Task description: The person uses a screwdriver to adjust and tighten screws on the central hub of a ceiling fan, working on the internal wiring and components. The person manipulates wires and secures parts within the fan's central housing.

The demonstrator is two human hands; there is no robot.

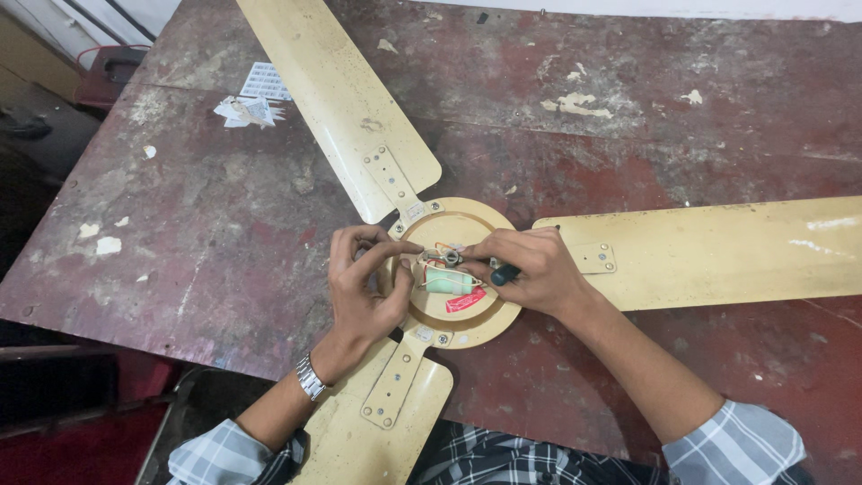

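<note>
A cream ceiling fan lies on the worn red table, its round motor hub between my hands. On the hub sit a green cylindrical capacitor, thin coloured wires and a red label. My left hand, with a metal watch on the wrist, curls over the hub's left side, fingertips pinching at the wires by the centre shaft. My right hand is closed around a dark-handled tool whose tip points toward the shaft.
Three fan blades spread out: one to the upper left, one to the right, one toward me. Torn white paper scraps lie at the table's far left. The table edge drops off on the left, near dark red objects.
</note>
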